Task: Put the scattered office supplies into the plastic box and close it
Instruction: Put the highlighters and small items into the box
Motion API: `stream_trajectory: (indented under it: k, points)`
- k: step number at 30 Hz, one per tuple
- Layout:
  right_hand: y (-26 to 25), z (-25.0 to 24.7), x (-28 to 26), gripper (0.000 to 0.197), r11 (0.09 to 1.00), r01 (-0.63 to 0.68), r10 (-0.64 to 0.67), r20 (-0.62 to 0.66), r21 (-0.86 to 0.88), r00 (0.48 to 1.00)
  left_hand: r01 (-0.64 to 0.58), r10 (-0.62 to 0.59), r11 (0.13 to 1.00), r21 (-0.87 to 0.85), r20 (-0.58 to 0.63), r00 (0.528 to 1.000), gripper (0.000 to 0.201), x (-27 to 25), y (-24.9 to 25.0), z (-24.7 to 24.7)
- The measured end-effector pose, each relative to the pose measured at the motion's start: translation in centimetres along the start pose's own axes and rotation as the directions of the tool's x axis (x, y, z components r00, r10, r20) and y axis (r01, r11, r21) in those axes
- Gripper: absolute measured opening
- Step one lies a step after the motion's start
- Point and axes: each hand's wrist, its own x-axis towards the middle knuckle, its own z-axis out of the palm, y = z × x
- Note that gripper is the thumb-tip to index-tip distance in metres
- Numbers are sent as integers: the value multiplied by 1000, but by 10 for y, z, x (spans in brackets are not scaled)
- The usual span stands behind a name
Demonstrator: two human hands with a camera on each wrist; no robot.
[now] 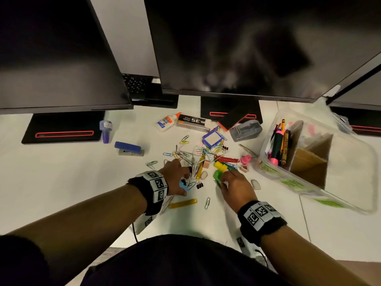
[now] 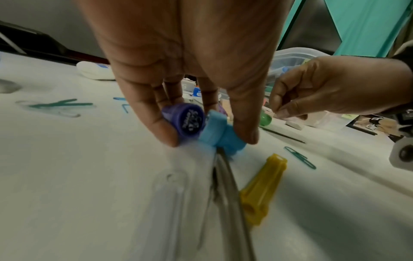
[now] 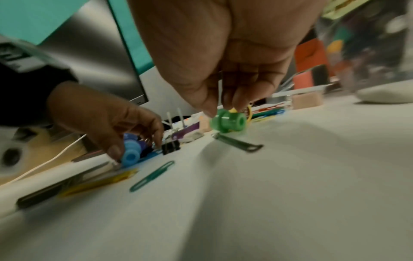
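Observation:
Small office supplies lie scattered on the white desk (image 1: 61,182). My left hand (image 1: 184,183) pinches a light blue plastic piece (image 2: 221,137) and a purple cap (image 2: 187,120) between thumb and fingers, low over the desk. Just to its right, my right hand (image 1: 224,178) pinches a green plastic piece (image 3: 228,121) at the near edge of the paper clip pile (image 1: 193,155). The clear plastic box (image 1: 268,168) stands open at the right, holding markers and cardboard dividers.
A glue bottle (image 1: 167,121), staples box (image 1: 192,121), tape dispenser (image 1: 245,130), blue stapler (image 1: 129,149) and purple glue stick (image 1: 106,131) lie further back. A yellow cap (image 1: 183,203), a binder clip (image 1: 199,185) and white erasers (image 1: 255,184) lie near my hands. Monitors overhang the back.

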Motion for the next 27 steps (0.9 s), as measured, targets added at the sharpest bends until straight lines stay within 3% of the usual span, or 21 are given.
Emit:
stream_trajectory:
  k: [4,9,12,20,23,27]
  points:
    - [6,-1,6,21,1000,25,-25,-60,-6,998,-32,32,999,4,-24,999,51,2,2,1]
    - [-4,0,21,33,995,-44,57,140,-90,988,-118,116,993,-22,-72,991,36,3,5,1]
    - [-7,-1,21,34,990,-72,93,181,-122,979,-109,105,993,-45,-84,991,38,4,6,2]
    - [-10,-18,28,43,976,-194,193,20,96,981,-134,116,980,-147,-128,985,56,2,10,-2]
    - [-15,-20,38,36,967,-236,232,53,97,971,-158,154,987,-41,-91,984,43,2,10,-1]
    - [-21,-13,43,36,988,-150,146,148,19,978,-162,162,987,-6,-10,987,29,5,6,3]
